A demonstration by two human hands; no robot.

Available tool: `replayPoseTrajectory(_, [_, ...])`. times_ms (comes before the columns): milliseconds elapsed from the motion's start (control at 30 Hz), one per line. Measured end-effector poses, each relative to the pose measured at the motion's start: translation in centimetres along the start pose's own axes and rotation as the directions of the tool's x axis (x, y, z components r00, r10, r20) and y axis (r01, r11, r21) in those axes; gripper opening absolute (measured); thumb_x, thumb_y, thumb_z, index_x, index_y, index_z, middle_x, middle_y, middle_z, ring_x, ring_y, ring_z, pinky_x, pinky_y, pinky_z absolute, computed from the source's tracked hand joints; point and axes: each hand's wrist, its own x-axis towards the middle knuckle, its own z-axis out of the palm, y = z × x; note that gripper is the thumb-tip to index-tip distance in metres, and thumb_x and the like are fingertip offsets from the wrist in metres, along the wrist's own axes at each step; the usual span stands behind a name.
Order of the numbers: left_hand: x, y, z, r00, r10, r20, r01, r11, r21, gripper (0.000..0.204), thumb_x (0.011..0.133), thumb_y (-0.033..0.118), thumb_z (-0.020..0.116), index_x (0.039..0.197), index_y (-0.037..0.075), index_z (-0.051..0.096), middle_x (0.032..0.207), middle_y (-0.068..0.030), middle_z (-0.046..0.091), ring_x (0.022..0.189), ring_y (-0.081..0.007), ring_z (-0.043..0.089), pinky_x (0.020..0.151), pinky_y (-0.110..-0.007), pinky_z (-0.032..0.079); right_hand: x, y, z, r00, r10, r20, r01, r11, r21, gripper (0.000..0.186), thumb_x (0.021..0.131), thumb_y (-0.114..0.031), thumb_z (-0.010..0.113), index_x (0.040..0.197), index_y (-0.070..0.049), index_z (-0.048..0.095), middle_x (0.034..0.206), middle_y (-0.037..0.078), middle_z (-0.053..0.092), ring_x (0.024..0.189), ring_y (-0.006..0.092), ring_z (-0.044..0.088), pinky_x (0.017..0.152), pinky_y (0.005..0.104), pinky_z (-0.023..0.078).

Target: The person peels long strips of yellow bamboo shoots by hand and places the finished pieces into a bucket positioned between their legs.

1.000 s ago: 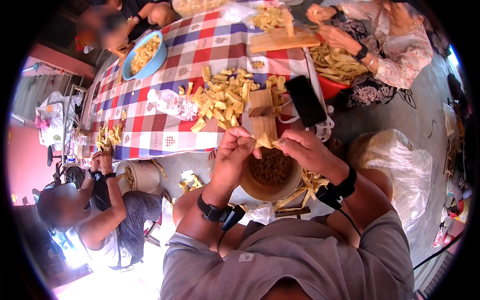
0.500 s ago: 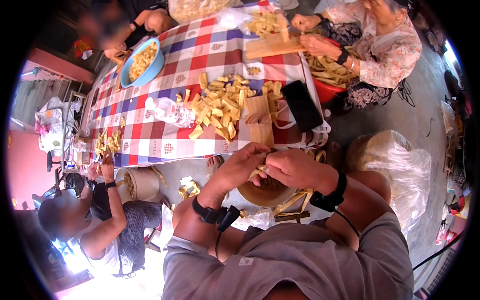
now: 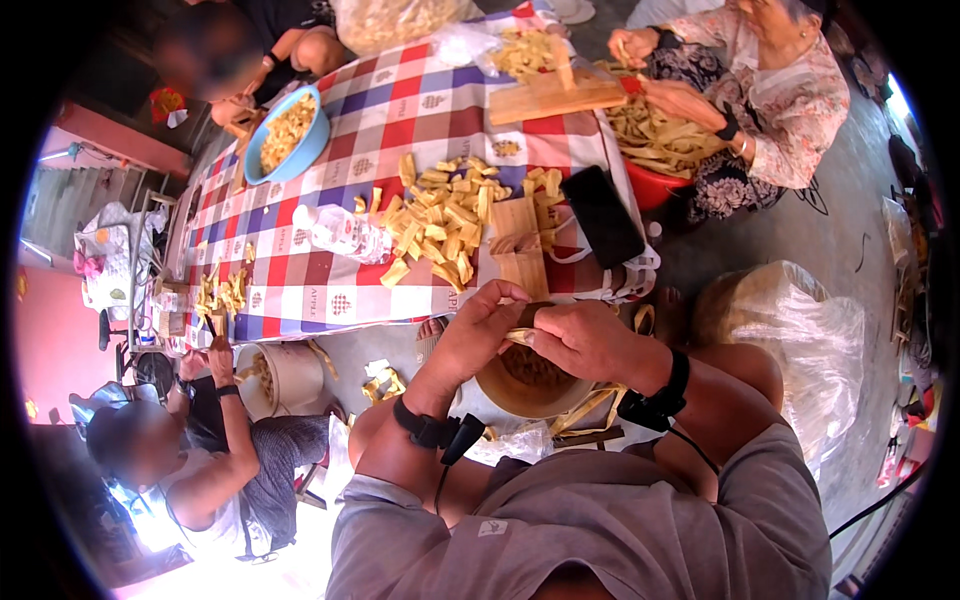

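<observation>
Close together over a tan basin [image 3: 520, 396], my left hand [image 3: 487, 325] and my right hand [image 3: 578, 338] pinch a pale yellow strip [image 3: 520, 336] between their fingertips. Part of the strip is hidden by the fingers. Brown pieces [image 3: 535, 368] lie inside the basin, partly covered by my hands. Just beyond, at the table's near edge, is a small wooden board [image 3: 518, 250]. A heap of cut yellow pieces [image 3: 440, 222] lies beside the board.
The checked tablecloth [image 3: 385, 110] carries a clear plastic bottle [image 3: 345, 232], a black phone [image 3: 603, 215] and a blue basin [image 3: 290, 135]. Co-workers sit at the left, far left and far right. A white bucket [image 3: 297, 377] and a plastic-wrapped sack [image 3: 790, 340] flank me.
The strip now lies straighter between my fingertips, where it earlier slanted down to the left. The far-right co-worker's hands have moved apart and away from the board.
</observation>
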Motion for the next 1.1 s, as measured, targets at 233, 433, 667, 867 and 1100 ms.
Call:
replayPoseTrajectory(233, [-0.1, 0.7, 0.1, 0.994, 0.045, -0.096, -0.049, 0.998, -0.036, 0.011, 0.1, 0.015, 0.051, 0.11, 0.01, 0.053, 0.079, 0.0072, 0.051, 0.063, 0.0, 0.042, 0.054, -0.017, 0.034, -0.1, -0.4, -0.1, 0.997, 0.036, -0.068, -0.037, 0.999, -0.002, 0.026, 0.09, -0.024, 0.059, 0.076, -0.002, 0.058, 0.071, 0.019, 0.06, 0.069, 0.0397, 0.062, 0.06, 0.0463, 0.048])
replayPoseTrajectory(433, [1.7, -0.1, 0.3, 0.967, 0.115, -0.225, -0.124, 0.992, -0.026, 0.007, 0.099, 0.014, 0.054, 0.106, 0.011, 0.053, 0.077, 0.0066, 0.05, 0.062, -0.0014, 0.043, 0.054, -0.018, 0.034, 0.4, 1.7, 0.1, 0.98, 0.194, -0.043, -0.186, 0.973, 0.139, 0.029, 0.092, -0.027, 0.061, 0.08, -0.001, 0.058, 0.07, 0.019, 0.06, 0.066, 0.038, 0.061, 0.058, 0.0428, 0.047])
replayPoseTrajectory(667, [2.1, -0.5, -0.6, 0.938, 0.248, -0.241, -0.272, 0.96, -0.069, 0.003, 0.096, 0.013, 0.059, 0.097, 0.011, 0.057, 0.075, 0.0059, 0.053, 0.062, -0.0024, 0.044, 0.055, -0.019, 0.034, 1.6, 4.2, 0.3, 0.948, 0.246, -0.201, -0.17, 0.927, 0.334, 0.016, 0.089, -0.014, 0.064, 0.093, 0.001, 0.058, 0.076, 0.009, 0.063, 0.068, 0.0148, 0.06, 0.063, 0.0321, 0.048])
replayPoseTrajectory(867, [3.0, -1.1, -0.6, 0.912, 0.309, -0.27, -0.325, 0.945, -0.016, 0.006, 0.095, 0.011, 0.061, 0.1, 0.011, 0.058, 0.08, 0.005, 0.056, 0.064, -0.0018, 0.046, 0.057, -0.018, 0.036, 2.7, 5.2, 0.9, 0.909, 0.241, -0.34, -0.13, 0.939, 0.317, 0.014, 0.09, -0.012, 0.062, 0.094, 0.0, 0.056, 0.074, 0.011, 0.062, 0.065, 0.0184, 0.06, 0.062, 0.0327, 0.048])
replayPoseTrajectory(1100, [3.8, -1.9, -0.8, 0.903, 0.292, -0.316, -0.287, 0.956, 0.063, 0.006, 0.095, 0.01, 0.06, 0.1, 0.008, 0.058, 0.08, 0.0048, 0.055, 0.067, -0.0021, 0.046, 0.06, -0.018, 0.038, 3.2, 6.6, 1.8, 0.897, 0.279, -0.344, -0.163, 0.93, 0.329, 0.014, 0.091, -0.011, 0.061, 0.096, -0.001, 0.054, 0.074, 0.012, 0.062, 0.064, 0.0205, 0.061, 0.06, 0.034, 0.047])
